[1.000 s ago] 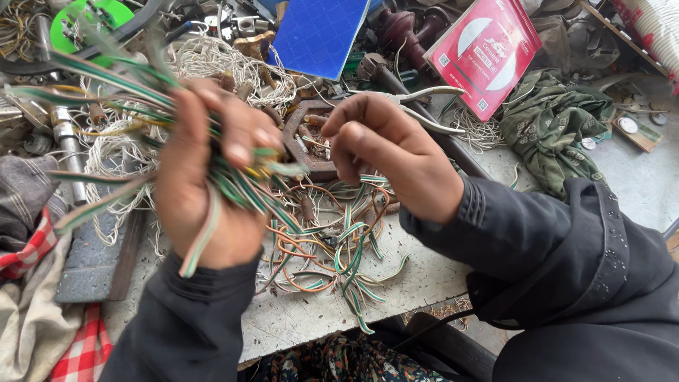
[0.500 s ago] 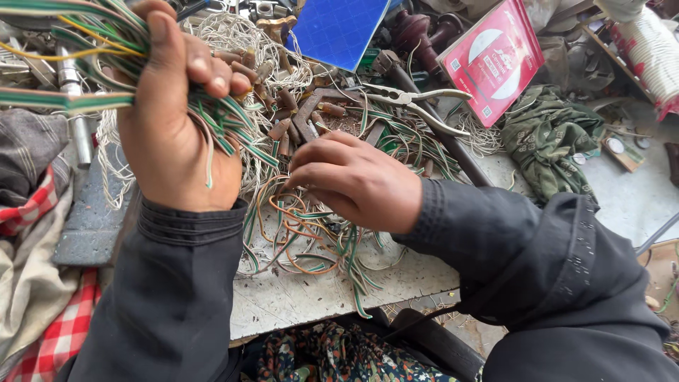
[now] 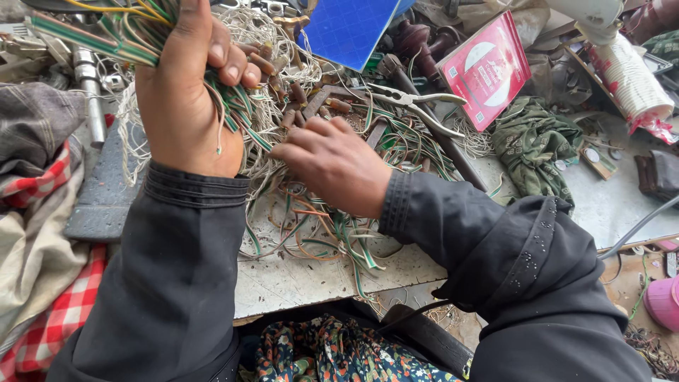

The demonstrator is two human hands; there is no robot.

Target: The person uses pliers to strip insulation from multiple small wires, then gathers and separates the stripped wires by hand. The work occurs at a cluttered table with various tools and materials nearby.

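My left hand [image 3: 187, 92] is raised at the upper left, gripping a thick bundle of green, white and orange wires [image 3: 99, 35] that fans out past the frame's edge. My right hand [image 3: 332, 163] reaches down into a tangled pile of loose coloured wires [image 3: 311, 233] on the worn white bench [image 3: 297, 283], fingers curled among the strands near small brown connectors [image 3: 293, 95]. Whether it has pinched a strand is hidden by the fingers. Both arms wear dark sleeves.
Pliers [image 3: 414, 106] lie just beyond the pile. A blue board [image 3: 346, 28] and a red packet [image 3: 484, 71] stand at the back, a green cloth [image 3: 534, 152] to the right. Checked red cloth [image 3: 42, 283] hangs at the left. A metal block [image 3: 106, 191] sits under my left wrist.
My left hand has lifted the wire bundle up and to the left. My right hand has dropped from beside the bundle down into the loose wires on the bench.
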